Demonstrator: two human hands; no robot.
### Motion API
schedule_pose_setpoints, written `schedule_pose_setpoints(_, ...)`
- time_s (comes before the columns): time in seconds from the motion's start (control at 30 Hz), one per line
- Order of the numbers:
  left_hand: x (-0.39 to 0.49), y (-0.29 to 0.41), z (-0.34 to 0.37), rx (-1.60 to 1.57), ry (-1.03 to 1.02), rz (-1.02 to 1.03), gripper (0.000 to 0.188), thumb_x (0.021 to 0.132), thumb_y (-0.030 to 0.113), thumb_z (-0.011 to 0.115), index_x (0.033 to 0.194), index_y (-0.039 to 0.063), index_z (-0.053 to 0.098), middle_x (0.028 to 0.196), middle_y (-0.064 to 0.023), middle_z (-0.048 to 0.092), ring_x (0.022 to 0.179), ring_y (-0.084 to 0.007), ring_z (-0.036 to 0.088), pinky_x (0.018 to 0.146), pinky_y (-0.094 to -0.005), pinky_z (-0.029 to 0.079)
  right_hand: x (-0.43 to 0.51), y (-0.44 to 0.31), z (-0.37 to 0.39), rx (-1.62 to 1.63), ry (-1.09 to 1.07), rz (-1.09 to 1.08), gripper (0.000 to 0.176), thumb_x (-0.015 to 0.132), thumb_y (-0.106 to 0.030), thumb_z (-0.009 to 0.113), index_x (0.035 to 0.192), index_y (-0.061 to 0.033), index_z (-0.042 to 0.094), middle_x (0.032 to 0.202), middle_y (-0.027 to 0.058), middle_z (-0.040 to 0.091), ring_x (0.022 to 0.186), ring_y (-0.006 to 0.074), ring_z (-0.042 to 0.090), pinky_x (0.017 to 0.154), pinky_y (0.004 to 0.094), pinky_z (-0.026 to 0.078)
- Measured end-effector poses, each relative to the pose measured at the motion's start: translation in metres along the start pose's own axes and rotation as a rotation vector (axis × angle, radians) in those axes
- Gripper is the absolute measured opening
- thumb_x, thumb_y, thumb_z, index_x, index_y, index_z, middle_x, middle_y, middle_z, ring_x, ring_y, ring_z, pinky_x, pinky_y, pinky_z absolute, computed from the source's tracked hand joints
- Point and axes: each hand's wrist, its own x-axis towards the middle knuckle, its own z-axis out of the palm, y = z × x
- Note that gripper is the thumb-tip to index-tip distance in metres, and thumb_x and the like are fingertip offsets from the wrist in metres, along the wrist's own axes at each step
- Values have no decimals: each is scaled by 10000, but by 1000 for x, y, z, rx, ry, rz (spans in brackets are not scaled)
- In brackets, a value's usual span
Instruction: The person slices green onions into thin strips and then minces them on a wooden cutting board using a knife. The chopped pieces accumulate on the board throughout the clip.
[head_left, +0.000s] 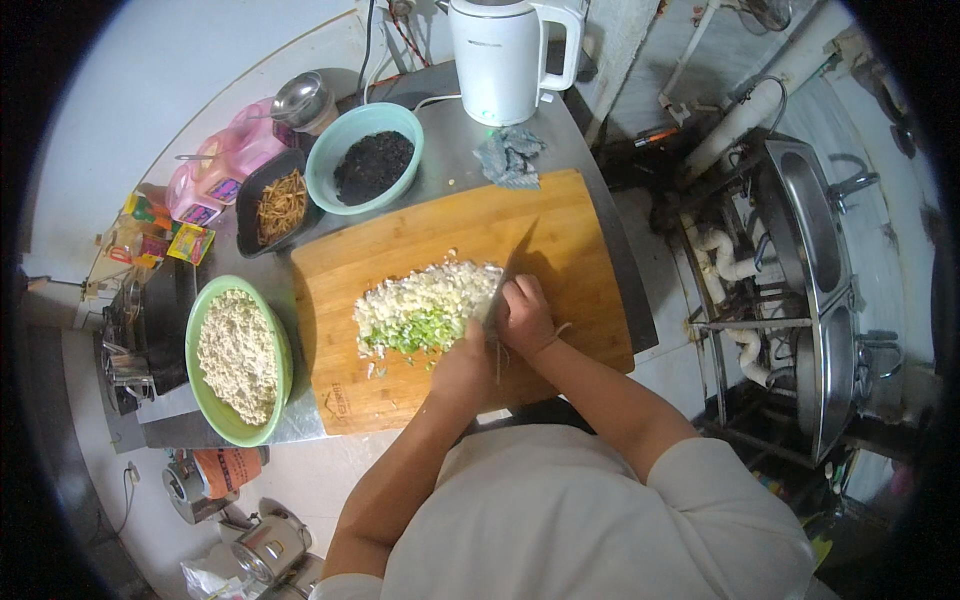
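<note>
A bamboo cutting board lies before me with a heap of chopped pale pieces and chopped green scallion along its near side. My left hand grips a knife at the heap's right end; the handle is hidden in the fist. The knife's broad blade points away from me, between the heap and my right hand. Curled against the blade's right side, my right hand holds thin pale stalks, whose ends show by the wrist. The rest of them is hidden.
Left of the board stands a green bowl of pale crumbly food. Behind are a black container of brown strips, a turquoise bowl of dark pieces, a crumpled cloth and a white kettle. Steel sinks stand right.
</note>
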Motion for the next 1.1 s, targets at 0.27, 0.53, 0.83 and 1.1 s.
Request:
schedule_pose_setpoints(0.27, -22, -14, -33, -69, -52, 4, 277, 938, 131, 556, 1147, 41, 398, 796, -337, 643, 804, -524, 646, 674, -592, 500, -4, 3, 3, 61, 95, 16, 87, 771, 2, 540, 847, 24, 504, 885, 240, 481, 860, 436, 483, 776, 511, 423)
schedule_pose_setpoints(0.53, -18, 22, -40, -71, -123, 44, 275, 886, 13, 521, 1124, -31, 392, 787, -343, 643, 815, -515, 656, 676, -580, 512, 1, -1, -2, 31, 51, 2, 88, 766, -17, 589, 813, -1, 517, 873, 217, 512, 854, 430, 505, 757, 499, 429)
schedule_pose_setpoints(0.83, -1, 0, -2, -111, 11, -15, 273, 935, 126, 552, 1126, 1, 402, 747, -331, 631, 765, -542, 631, 650, -606, 487, -3, 6, 6, -2, 42, 40, 96, 756, -19, 584, 802, -8, 501, 870, 227, 491, 848, 435, 493, 762, 505, 426)
schedule_pose_setpoints(1.1, -27, -2, -32, -126, -72, -11, 293, 947, 137, 561, 1149, -3, 400, 782, -321, 640, 775, -542, 623, 660, -598, 482, -4, 3, 2, 54, 86, 32, 92, 785, -52, 569, 836, 4, 517, 851, 234, 481, 837, 442, 483, 763, 520, 401)
